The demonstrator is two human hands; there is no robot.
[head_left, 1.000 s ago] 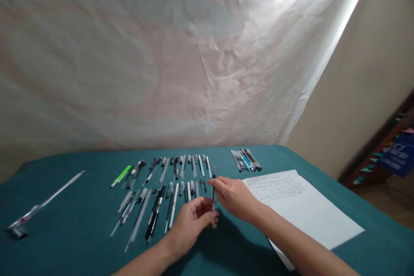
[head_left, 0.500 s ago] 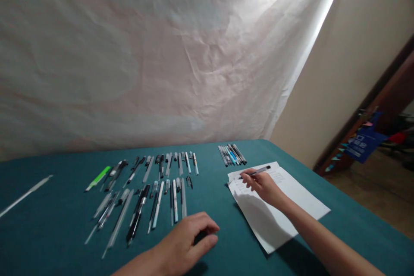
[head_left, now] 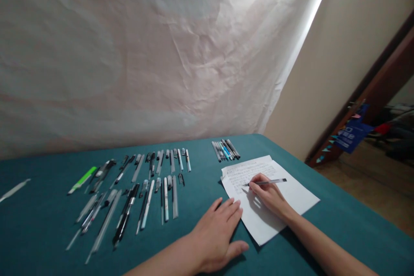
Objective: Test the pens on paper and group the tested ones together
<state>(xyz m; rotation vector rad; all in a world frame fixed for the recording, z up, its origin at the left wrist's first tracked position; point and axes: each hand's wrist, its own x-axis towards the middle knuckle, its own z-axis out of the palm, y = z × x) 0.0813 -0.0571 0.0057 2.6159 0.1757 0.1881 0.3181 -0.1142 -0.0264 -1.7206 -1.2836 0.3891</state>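
Note:
My right hand [head_left: 267, 192] is closed around a pen [head_left: 273, 181], its tip at the handwritten lines on a white sheet of paper [head_left: 302, 194]. More paper shows at the sheet's upper edge. My left hand [head_left: 220, 230] lies with fingers spread on the table, its fingertips by the paper's left edge; it holds nothing. To the left of it, several pen parts are laid out in two rows, among them a black pen [head_left: 126, 215], a white pen barrel [head_left: 148, 205] and a bright green pen [head_left: 83, 179].
A bundle of pens [head_left: 225, 150] lies beyond the paper. At the far left is a thin white strip [head_left: 14, 189]. The green table [head_left: 197, 155] ends at a hanging pale sheet [head_left: 145, 51]. A blue sign [head_left: 352, 136] hangs by a doorway on the right.
My left hand has moved right and flattened, its fingers now spread near the paper. My right hand has brought the pen lower on the page. The view has shifted slightly right.

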